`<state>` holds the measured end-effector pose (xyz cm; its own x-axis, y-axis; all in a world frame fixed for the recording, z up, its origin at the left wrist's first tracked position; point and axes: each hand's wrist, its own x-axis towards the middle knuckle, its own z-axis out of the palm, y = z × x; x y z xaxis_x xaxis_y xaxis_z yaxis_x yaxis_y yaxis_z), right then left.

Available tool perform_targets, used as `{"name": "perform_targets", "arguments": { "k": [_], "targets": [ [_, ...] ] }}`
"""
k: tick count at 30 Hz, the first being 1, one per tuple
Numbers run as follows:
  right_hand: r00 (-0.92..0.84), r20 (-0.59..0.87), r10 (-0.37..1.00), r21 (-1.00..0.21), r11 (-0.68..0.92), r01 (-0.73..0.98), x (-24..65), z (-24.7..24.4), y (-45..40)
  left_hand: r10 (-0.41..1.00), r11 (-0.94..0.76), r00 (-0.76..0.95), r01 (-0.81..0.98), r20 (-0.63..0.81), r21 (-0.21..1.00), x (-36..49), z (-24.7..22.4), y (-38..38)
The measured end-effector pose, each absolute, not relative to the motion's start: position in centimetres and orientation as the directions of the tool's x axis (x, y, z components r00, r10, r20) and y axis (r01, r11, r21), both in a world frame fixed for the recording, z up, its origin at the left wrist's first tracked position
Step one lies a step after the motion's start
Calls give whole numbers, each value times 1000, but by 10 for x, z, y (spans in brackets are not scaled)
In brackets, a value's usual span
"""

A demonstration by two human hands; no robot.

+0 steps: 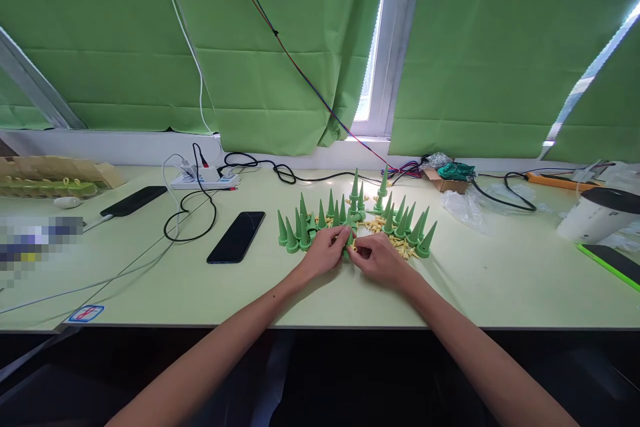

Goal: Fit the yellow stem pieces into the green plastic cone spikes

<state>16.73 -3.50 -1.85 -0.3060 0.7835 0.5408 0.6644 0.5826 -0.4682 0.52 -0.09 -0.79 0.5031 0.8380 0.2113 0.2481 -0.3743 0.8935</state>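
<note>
Between my two hands, over the middle of the table, is a green cone (351, 238) with a round base. My left hand (326, 250) is closed around its left side. Opposite it, my right hand (379, 256) pinches a small yellow piece (354, 247) against the cone; its exact shape is partly hidden by my fingers. Several more green cones (291, 235) stand upright just beyond and to the left. Others (426, 242) stand on the right, around a scattered heap of small yellow pieces (374, 224).
A black phone (236, 237) lies left of the cones, near a looped black cable (215, 213) and a white power strip (205, 180). Clear plastic wrap (466, 210) and a small cardboard box (447, 181) are at the back right. A white cylinder with a dark top (597, 213) stands far right.
</note>
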Motion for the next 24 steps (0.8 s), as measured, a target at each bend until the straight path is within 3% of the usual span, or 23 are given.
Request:
{"name": "perform_targets", "arguments": {
  "k": [24],
  "targets": [
    [-324, 566, 759, -402, 596, 695, 164, -23, -34, 812, -464, 525, 319, 254, 826, 7, -11, 2]
  ]
}}
